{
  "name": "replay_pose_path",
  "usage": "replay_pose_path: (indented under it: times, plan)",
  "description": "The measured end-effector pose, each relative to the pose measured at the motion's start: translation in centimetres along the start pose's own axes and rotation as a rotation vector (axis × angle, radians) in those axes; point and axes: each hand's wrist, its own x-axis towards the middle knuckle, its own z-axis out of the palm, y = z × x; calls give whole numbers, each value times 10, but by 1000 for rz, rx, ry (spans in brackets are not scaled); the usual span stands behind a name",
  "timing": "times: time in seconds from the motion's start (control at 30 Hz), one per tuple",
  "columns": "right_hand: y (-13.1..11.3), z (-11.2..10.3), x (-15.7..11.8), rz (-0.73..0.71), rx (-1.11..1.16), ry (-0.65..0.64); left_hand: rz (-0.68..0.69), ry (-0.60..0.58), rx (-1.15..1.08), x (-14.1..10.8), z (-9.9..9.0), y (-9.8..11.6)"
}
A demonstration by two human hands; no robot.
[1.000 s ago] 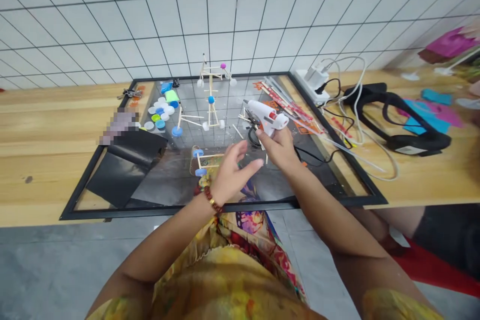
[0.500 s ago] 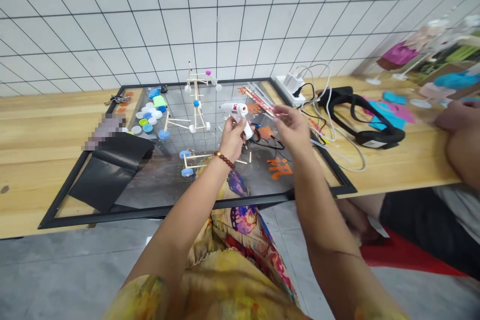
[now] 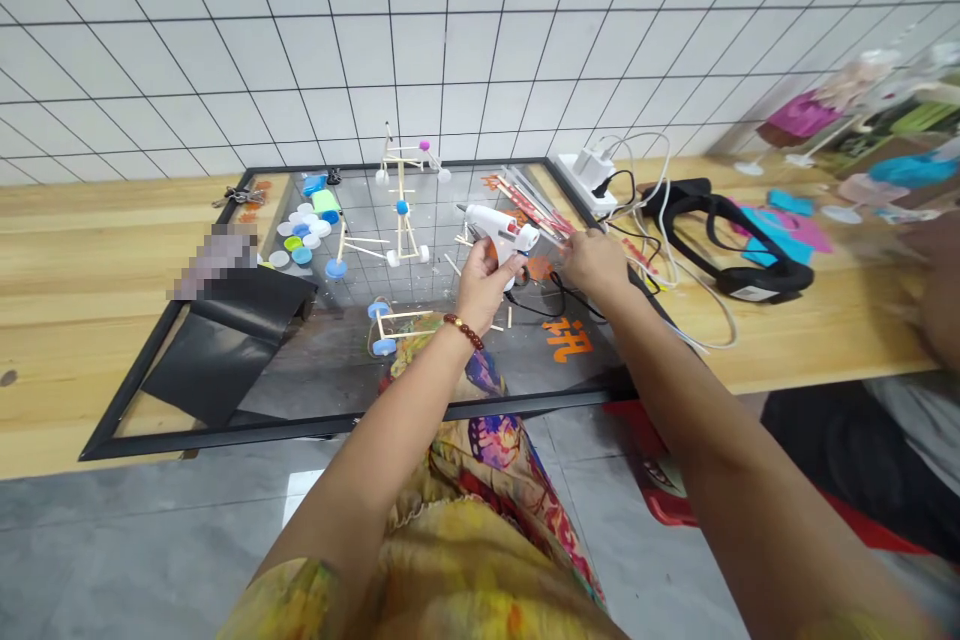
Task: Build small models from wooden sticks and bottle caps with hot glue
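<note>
A white hot glue gun point(image 3: 499, 228) is gripped in my left hand point(image 3: 484, 288), its nozzle aimed to the left. My right hand point(image 3: 598, 263) is closed at the near end of a bundle of red-patterned strips and clear sticks point(image 3: 529, 200); what its fingers pinch is hidden. Left of the glue gun stands a wooden-stick model with bottle-cap wheels point(image 3: 403, 208). Closer to me lies a stick frame with blue wheels point(image 3: 380, 320), partly behind my left forearm. Another stick piece with a blue cap point(image 3: 337, 268) rests beside the model.
Bottle caps point(image 3: 300, 230) are piled on the black-framed glass board point(image 3: 300, 390). A black sheet point(image 3: 225, 345) covers its left part. To the right are a power strip point(image 3: 585, 182), tangled white cables point(image 3: 664, 170) and a black headset point(image 3: 720, 230). Another person's arm point(image 3: 941, 290) is at the far right.
My left hand has shifted slightly right and turned the glue gun so more of its side shows. My right hand has moved lower, its fingers now curled at the sticks' ends.
</note>
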Motion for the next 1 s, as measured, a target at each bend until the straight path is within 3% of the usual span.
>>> replay_pose_path:
  times: [0.17, 0.23, 0.43, 0.8, 1.0]
  plan:
    - [-9, -35, -41, -121, 261, 299, -9, 50, -41, 4, -1, -3]
    - [-20, -51, -60, -181, 280, 353, -7, 64, -54, 6, -3, -5]
    - [-44, -77, -86, -174, 166, 362, -41, 54, -60, 8, -6, -9]
    - [-52, -78, -87, -140, 80, 280, -21, 95, -44, -1, 1, 0]
    - [-48, -83, -88, -142, 77, 306, 123, 51, 39, 7, -5, -11]
